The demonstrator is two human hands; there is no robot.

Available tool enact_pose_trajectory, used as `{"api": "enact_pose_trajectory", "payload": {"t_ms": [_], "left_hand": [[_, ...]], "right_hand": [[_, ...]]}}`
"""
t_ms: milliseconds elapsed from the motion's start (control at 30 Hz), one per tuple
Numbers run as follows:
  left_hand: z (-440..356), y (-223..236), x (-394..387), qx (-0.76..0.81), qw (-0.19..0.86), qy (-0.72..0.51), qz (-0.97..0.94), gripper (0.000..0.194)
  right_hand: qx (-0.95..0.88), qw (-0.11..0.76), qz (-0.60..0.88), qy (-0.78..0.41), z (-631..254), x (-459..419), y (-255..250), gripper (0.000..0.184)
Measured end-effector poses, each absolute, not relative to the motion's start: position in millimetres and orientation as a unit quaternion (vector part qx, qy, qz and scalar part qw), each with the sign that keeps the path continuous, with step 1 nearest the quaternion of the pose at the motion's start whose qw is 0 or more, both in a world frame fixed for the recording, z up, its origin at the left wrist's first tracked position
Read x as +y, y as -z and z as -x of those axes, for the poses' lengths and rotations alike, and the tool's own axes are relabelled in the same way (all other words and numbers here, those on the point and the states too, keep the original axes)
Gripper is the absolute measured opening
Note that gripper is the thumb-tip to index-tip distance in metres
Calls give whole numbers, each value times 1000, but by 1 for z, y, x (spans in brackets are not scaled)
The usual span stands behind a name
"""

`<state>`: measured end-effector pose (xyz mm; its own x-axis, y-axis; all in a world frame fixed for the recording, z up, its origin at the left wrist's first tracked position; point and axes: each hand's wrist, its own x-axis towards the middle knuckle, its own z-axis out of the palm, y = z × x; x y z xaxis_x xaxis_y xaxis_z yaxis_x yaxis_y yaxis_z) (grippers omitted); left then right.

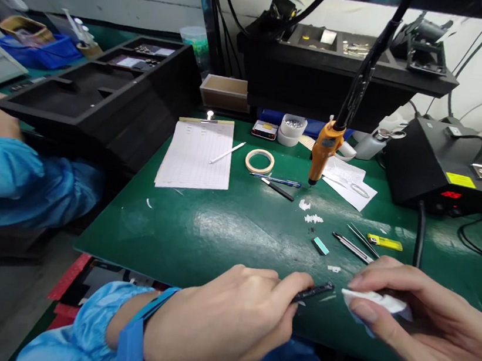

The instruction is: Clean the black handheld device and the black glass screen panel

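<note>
My left hand (227,318), with a blue wrist strap (134,338), is closed around a thin black part (317,291) whose end sticks out past my fingertips. The rest of that part is hidden in the hand. On the right, my right hand (422,323) pinches a crumpled white wipe (378,302) between thumb and fingers, a short gap from the black part. Beyond the hands lie a craft knife (352,248), tweezers (364,240), a small green-and-black block (320,246) and white scraps (313,218).
An orange electric screwdriver (327,147) hangs over the green mat (235,227). Behind are a tape roll (260,161), pens (276,180), a clipboard with paper (197,157) and a black powered box (456,167). At left, a co-worker's blue sleeve (23,175) shows beside a black tray (102,85).
</note>
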<state>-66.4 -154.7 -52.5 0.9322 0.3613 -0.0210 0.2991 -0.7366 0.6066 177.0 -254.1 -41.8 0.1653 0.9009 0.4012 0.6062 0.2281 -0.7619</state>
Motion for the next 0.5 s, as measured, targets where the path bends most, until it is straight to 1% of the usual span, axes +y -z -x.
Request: {"api": "enact_pose_trajectory", "payload": {"t_ms": [167, 267, 333, 433, 500], "left_hand": [[64, 49, -163, 182, 270, -30, -945, 27], [65, 49, -167, 188, 249, -11, -950, 28], [67, 49, -170, 191, 247, 15, -950, 32], [69, 52, -174, 204, 244, 32, -947, 40], [69, 54, -175, 211, 246, 20, -946, 40]], "right_hand": [[-631, 460, 600, -174, -161, -258, 42, 18], [-603, 453, 625, -201, -151, -257, 43, 27], [-578, 462, 638, -213, -149, -256, 42, 31], [-542, 491, 651, -203, -155, -252, 41, 26], [-528, 487, 669, -194, -166, -249, 43, 27]]}}
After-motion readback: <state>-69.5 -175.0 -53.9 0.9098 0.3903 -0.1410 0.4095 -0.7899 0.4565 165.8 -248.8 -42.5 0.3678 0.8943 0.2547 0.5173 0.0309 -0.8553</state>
